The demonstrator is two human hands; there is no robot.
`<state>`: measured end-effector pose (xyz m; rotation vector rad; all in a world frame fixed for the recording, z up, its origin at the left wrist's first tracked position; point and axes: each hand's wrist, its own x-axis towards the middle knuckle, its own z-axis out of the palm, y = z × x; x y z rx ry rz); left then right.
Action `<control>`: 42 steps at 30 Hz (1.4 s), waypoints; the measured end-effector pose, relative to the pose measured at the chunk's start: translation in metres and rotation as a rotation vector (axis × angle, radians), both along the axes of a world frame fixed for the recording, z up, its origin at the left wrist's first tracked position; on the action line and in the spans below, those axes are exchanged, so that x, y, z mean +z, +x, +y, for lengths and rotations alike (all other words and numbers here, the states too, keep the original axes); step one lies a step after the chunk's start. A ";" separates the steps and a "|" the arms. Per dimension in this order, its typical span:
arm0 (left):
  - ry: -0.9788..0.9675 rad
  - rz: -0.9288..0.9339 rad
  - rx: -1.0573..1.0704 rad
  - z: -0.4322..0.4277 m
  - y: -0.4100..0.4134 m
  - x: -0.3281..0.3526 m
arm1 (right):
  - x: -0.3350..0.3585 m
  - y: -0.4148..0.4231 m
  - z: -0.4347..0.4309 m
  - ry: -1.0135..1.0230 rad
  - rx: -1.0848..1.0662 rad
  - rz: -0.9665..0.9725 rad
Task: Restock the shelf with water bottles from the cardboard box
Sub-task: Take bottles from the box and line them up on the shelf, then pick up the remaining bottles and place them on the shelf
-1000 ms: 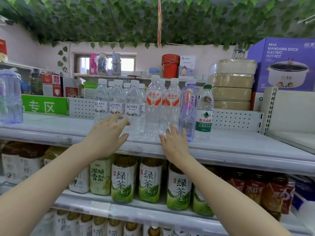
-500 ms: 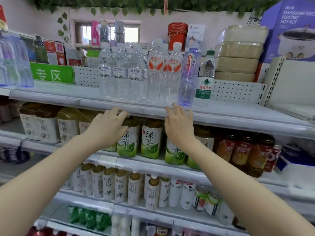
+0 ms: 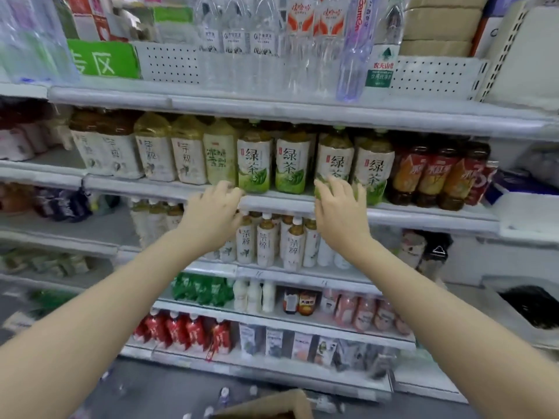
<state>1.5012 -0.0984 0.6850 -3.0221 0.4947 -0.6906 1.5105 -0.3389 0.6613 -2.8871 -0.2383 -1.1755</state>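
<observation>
Both bare hands out in front of the white metal shelf unit [image 3: 302, 111], empty. Left hand [image 3: 211, 219] with fingers loosely spread and slightly curled, holding nothing, level with the front edge of the second board of that unit. Right hand [image 3: 340, 213] likewise empty, fingers fanned apart, tips overlapping the foot of the green-labelled tea bottles [image 3: 257, 160] on the same board; touching them or not, cannot tell. Clear plastic water bottles [image 3: 239, 46] upright in a cluster on the top board of the unit, above both hands, just beside two orange-labelled clear bottles [image 3: 314, 22] and a tall purple-tinted bottle [image 3: 354, 52]. Brown cardboard box [image 3: 272, 405] down at the foot of the unit, only its rim at the bottom edge of view, with a few blurred bottle caps [image 3: 225, 393] just beside it. Contents of the box not visible.
</observation>
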 end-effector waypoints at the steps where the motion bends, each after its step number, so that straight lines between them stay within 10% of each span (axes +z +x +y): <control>1: -0.005 0.016 0.000 0.003 -0.007 -0.008 | -0.008 -0.011 0.003 0.013 -0.009 0.019; 28: 0.032 0.445 -0.003 -0.001 -0.089 -0.335 | -0.325 -0.141 -0.016 0.094 -0.093 0.798; 42: -0.005 0.637 -0.042 -0.052 -0.098 -0.524 | -0.523 -0.161 -0.072 0.259 -0.268 0.871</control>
